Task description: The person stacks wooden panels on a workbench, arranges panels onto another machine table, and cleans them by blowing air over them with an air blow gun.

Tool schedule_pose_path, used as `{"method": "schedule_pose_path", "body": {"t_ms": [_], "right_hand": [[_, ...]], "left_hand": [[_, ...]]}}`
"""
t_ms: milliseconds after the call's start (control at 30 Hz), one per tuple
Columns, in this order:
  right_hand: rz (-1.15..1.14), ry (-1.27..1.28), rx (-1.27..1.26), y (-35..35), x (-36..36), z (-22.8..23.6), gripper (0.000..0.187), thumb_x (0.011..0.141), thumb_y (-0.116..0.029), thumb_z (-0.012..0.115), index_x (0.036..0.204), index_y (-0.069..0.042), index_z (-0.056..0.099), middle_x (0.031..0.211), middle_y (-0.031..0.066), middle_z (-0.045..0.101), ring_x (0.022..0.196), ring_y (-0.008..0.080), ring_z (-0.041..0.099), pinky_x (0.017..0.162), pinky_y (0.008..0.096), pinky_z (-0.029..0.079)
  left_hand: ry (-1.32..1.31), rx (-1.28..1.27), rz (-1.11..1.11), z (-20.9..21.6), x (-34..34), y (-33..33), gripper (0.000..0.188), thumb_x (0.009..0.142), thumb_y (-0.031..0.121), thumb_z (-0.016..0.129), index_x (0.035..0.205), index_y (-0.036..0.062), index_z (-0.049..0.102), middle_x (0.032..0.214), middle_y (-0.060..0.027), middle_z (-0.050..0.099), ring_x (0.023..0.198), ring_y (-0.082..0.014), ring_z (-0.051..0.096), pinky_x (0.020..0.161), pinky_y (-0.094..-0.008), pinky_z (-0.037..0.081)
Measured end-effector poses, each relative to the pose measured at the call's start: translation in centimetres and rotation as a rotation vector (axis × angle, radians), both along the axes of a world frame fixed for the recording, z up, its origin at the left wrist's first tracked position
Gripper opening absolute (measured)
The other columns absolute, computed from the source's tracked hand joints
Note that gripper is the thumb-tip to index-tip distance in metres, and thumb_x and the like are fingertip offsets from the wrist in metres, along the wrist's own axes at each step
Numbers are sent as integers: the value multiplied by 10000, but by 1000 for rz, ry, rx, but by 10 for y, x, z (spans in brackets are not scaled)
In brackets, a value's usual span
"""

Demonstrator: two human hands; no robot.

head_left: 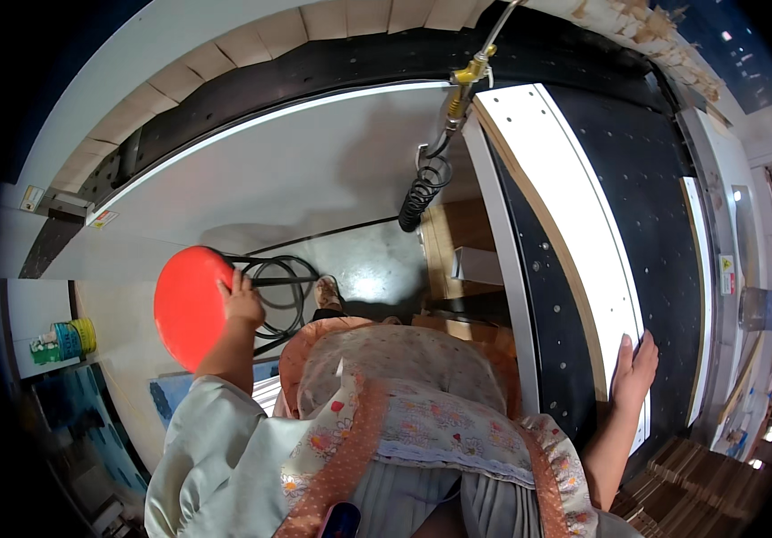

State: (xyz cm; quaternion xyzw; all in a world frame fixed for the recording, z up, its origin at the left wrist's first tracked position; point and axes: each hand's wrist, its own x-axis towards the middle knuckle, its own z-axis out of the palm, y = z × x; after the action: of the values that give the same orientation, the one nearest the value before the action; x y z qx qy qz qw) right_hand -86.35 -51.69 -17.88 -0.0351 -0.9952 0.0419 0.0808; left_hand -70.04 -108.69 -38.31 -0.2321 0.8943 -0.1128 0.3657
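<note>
A red round stool seat [190, 309] is at my left side, and my left hand [244, 300] lies on its right edge with the fingers stretched out. To my right, a long white board [570, 193] with small holes along it rests on a black work surface [561, 354]. My right hand [634, 369] lies on the right edge of the board's near end, thumb apart from the fingers. The fingers' undersides are hidden, but they look extended rather than wrapped round the board.
A yellow-fitted air gun [467, 76] hangs ahead on a black coiled hose [425, 193]. Looped black hose [292, 291] lies behind the stool. Another narrow white strip [696, 296] sits farther right, beside a clear water bottle [765, 309]. Stacked cardboard [704, 489] stands at lower right.
</note>
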Motion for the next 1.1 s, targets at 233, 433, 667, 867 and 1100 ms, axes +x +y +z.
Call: {"method": "schedule_pose_path", "body": {"t_ms": [233, 433, 667, 867, 1100], "right_hand": [[50, 17, -28, 13, -2, -7, 485, 894, -322, 492, 1186, 63, 450, 1082, 238, 512, 1013, 395, 473, 894, 426, 367], [33, 90, -74, 15, 2, -12, 441, 870, -267, 545, 1152, 66, 480, 1050, 225, 530, 992, 371, 496, 877, 403, 387], [-71, 188, -131, -6, -3, -8, 359, 847, -265, 562, 1057, 26, 551, 987, 192, 568, 934, 351, 529, 820, 392, 421], [-212, 206, -103, -28, 33, -5, 326, 807, -284, 583, 992, -16, 590, 893, 166, 580, 860, 348, 538, 765, 416, 430], [-397, 206, -54, -43, 110, 10, 273, 785, -279, 601, 944, -58, 605, 829, 128, 582, 820, 321, 539, 731, 424, 422]], "left_hand": [[119, -10, 530, -3, 72, -91, 632, 731, 324, 569, 1311, 121, 425, 1498, -73, 111, 1389, -249, 12, 1101, -464, 96], [173, -31, 503, -12, 84, -112, 630, 721, 347, 627, 1269, 92, 447, 1487, -102, 138, 1383, -293, 9, 1078, -521, 129], [520, 271, 267, -88, 62, -61, 646, 658, 338, 675, 1236, 115, 490, 1425, -154, 249, 1343, -345, 151, 1011, -617, 183], [632, 923, 19, 2, -94, -38, 513, 702, 235, 670, 1173, 86, 531, 1254, -161, 464, 1141, -354, 443, 931, -417, 389], [945, 1322, -936, 182, -227, 106, 508, 741, 172, 641, 1206, 57, 472, 1219, -155, 493, 1105, -354, 476, 930, -396, 395]]}}
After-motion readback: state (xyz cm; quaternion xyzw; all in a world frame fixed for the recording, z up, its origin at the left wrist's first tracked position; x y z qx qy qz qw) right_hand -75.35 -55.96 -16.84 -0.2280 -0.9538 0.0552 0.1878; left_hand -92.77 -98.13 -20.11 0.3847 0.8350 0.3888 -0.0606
